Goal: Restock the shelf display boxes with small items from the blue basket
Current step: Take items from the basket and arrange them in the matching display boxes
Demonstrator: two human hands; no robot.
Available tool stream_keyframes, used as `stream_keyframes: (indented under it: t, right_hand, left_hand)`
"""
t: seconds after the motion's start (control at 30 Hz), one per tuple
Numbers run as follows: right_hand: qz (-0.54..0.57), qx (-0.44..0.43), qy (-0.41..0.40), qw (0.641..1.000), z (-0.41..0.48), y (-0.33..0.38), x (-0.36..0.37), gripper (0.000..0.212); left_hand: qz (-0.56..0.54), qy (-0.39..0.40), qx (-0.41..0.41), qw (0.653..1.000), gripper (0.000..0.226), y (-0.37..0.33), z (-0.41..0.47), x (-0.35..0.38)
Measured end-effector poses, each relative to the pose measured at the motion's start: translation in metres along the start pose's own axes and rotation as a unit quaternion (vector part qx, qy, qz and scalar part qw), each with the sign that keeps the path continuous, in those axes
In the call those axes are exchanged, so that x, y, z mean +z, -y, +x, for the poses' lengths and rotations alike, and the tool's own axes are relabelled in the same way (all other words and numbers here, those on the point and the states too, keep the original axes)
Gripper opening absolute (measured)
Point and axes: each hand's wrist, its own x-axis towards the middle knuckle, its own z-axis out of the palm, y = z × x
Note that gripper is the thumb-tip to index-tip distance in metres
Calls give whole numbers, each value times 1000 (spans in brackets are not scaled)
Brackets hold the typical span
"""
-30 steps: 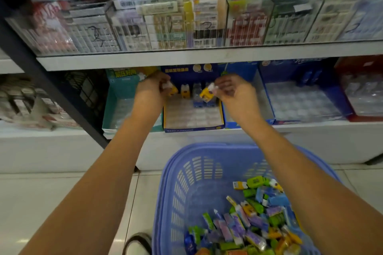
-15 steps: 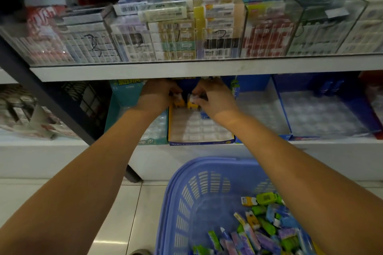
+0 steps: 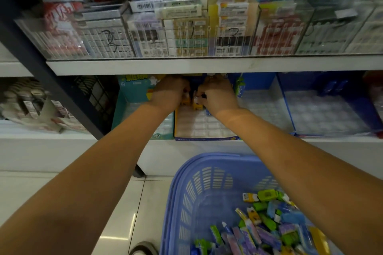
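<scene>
Both my hands reach into the back of the middle display box, a blue-edged tray with white slots on the lower shelf. My left hand has its fingers curled round a small yellow item at the back row. My right hand pinches another small yellow item beside it. The fingertips are partly hidden under the upper shelf. The blue basket stands on the floor below, with several small green, purple, blue and yellow items heaped at its right side.
A teal display box sits left of the middle one; blue boxes with white slots stand to the right. The white upper shelf edge hangs just above my hands, carrying clear cases of packets. A dark post slants at left.
The view moved closer and tilted up. Both hands went deeper into the back of the middle box, with the yellow items now down at the rear slots.
</scene>
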Motion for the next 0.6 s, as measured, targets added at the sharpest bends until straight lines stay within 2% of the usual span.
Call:
stream_keyframes:
  t: [0.1,0.2,0.27,0.33,0.4,0.5,0.6]
  right_hand:
    - [7,48,44,998,9,6,-8,29]
    - [56,54,86,993,-12,9,-26,40]
    - [115,8,25,993,-50,4,-37,30]
    - [181,9,-14,983,-98,-9,-44,16]
    - [199,47,23,979,-142,-27,-40,13]
    - [155,112,168,967,-193,-55,-10,14]
    - [109,147,328,927,-233,-76,33,23]
  left_hand:
    - [51,-8,-5,999,32,-8,-10,-2]
    - [77,-43,-13,996,31,-19,-30,-8]
    - [39,-103,11,994,27,-32,-53,-8]
    - [-47,-185,73,979,28,-52,-87,1]
    - [-113,-207,122,964,29,-77,-122,17]
    - [-144,-124,133,973,23,-107,-153,65]
    - [-107,54,92,989,23,-117,-172,131]
